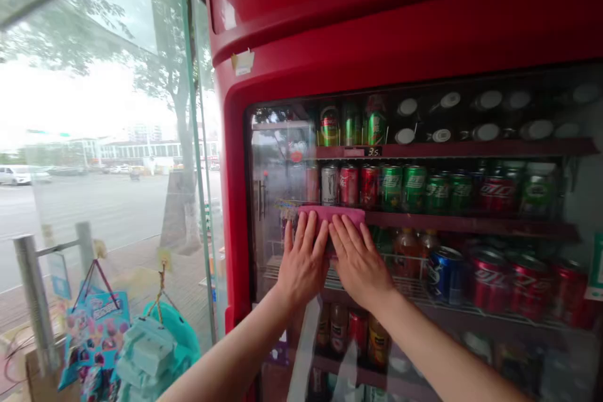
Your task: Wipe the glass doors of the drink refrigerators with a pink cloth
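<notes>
A folded pink cloth (332, 213) lies flat against the glass door (277, 157) of a red drinks fridge (235, 201). My left hand (305, 257) presses on its left part, fingers stretched out and slightly spread. On its right part rests my right hand (360, 257), also flat with straight fingers pointing up. The two hands nearly meet at the fingertips, and they hide the cloth's lower part. Behind the glass, just above the cloth, stand a silver can (330, 185) and red cans (370, 185).
Inside the fridge are shelves (471, 223) of cans and bottles, including a blue can (445, 273). A glass pane (188, 107) stands to the left, with a street outside. Hanging at lower left are a blue snack bag (97, 330) and turquoise items (151, 352).
</notes>
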The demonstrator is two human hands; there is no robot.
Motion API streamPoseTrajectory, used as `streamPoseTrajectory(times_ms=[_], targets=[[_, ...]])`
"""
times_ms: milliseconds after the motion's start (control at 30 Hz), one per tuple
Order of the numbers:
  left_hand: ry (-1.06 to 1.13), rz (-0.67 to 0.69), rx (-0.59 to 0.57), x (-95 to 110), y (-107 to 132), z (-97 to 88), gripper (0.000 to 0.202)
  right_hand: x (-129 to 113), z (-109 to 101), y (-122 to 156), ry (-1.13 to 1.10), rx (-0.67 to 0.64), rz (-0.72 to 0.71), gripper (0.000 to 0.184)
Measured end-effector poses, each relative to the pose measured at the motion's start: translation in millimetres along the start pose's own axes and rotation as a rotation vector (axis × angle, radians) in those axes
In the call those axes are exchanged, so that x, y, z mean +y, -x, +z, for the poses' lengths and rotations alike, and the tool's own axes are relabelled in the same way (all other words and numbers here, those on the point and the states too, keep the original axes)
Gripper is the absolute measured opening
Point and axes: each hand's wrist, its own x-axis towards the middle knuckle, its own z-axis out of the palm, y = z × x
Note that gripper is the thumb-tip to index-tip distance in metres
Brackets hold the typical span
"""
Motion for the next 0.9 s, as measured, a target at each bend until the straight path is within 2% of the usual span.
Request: streamPoseTrajectory(times_ms=[67,133,233,367,567,700,800,900], targets=[[-0.02,0.018,0.01,11,14,7.2,0.09,-1,4,20,0.006,0.016,-0.008,0.09],[-0.037,0.026,0.027,16,19,10.7,0.091,2,5,28,0.006,0.021,-0.021,0.089],[-0.046,0.033,0.045,12,7,7.9,0.09,13,0,17,0.004,0.023,-0.048,0.09],[-0.017,0.016,0.049,-6,-39,-7.7,0.085,40,-16,-32,0.024,0.019,-0.103,0.089],[0.026,-0.013,0.128,-49,-132,-44.1,0.077,78,-53,-142,0.082,-0.002,-0.124,0.08],[0.083,-0.044,0.212,-76,-181,-63.5,0.073,92,-71,-204,0.127,0.0,-0.16,0.079],[0.111,-0.038,0.238,-90,-203,-71.0,0.071,98,-77,-230,0.142,0.002,-0.158,0.079],[0.104,-0.031,0.241,-94,-214,-74.6,0.07,102,-79,-240,0.147,-0.003,-0.145,0.08]])
